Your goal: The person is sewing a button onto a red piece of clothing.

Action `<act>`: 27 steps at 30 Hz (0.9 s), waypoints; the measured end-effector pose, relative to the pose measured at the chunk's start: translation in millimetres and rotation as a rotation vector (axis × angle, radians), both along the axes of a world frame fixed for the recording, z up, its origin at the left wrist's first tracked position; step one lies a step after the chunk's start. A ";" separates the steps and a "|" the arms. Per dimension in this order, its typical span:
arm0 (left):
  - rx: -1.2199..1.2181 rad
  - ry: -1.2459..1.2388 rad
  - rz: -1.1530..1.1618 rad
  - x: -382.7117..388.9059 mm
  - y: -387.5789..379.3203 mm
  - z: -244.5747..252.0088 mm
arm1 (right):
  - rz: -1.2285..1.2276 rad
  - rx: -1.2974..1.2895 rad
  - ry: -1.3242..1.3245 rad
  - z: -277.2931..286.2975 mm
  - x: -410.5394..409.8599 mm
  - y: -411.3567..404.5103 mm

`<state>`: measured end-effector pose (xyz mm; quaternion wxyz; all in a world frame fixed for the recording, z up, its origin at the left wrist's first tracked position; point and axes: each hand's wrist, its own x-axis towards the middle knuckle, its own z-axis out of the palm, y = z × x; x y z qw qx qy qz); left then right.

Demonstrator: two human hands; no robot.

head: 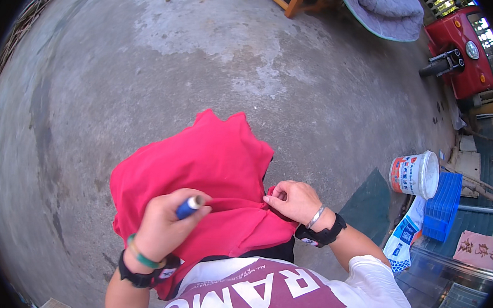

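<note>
Pinkish-red cloth (202, 154) lies spread over my lap, with folds running across its middle. My left hand (170, 222) is closed around a spool of blue thread (186, 207), its pale end facing up, just above the cloth's left part. At the cloth's right edge, my right hand (291, 199) pinches a bit of the fabric between thumb and fingers. Whether a needle is there is too small to tell.
Grey concrete floor (102, 97) surrounds me. To the right stand a white bucket (427, 175), a stack of blue plastic trays (442, 206) and a printed bag (402, 242). Farther off are a red three-wheeled vehicle (457, 62), a wooden frame (297, 0) and a grey quilt (386, 12).
</note>
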<state>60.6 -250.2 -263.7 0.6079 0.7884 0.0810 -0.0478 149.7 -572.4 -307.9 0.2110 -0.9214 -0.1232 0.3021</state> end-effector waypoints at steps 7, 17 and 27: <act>0.070 0.160 -0.289 16.8 -72.2 -58.6 | -0.371 0.351 0.377 -8.1 2.7 -27.9; 0.373 0.115 -0.508 13.8 -85.4 -70.8 | -0.541 0.773 0.415 -8.5 9.6 -58.9; 0.301 0.149 -0.399 2.5 -78.7 -75.4 | -0.135 0.075 -0.879 -18.8 66.0 -93.6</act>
